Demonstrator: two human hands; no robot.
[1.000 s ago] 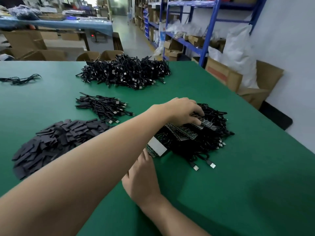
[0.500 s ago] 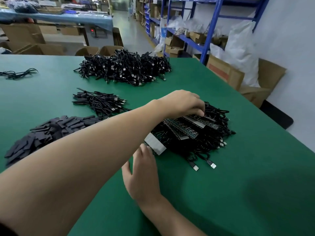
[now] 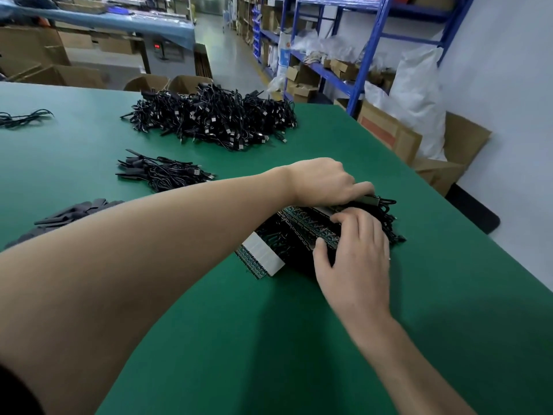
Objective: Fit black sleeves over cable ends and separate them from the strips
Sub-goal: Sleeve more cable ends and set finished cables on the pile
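A stack of green strips (image 3: 299,226) with black cables attached lies right of centre on the green table (image 3: 269,339); one end carries a white block (image 3: 263,255). My left hand (image 3: 324,181) reaches across from the left, its fingers curled round the far end of a strip on top of the stack. My right hand (image 3: 357,253) lies on the near right part of the stack, fingers spread and pressing down, and hides the cables under it. A heap of flat black sleeves (image 3: 74,212) sits at the left, partly behind my left forearm.
A small bundle of black cables (image 3: 161,173) lies beyond my left arm, and a large cable heap (image 3: 215,118) sits further back. A few cables (image 3: 21,117) lie at the far left edge. Cardboard boxes (image 3: 398,136) and blue shelving (image 3: 368,55) stand past the table's right edge.
My right hand has moved from the table in front of the stack up onto the stack. My left hand has stayed gripping at the top of the stack.
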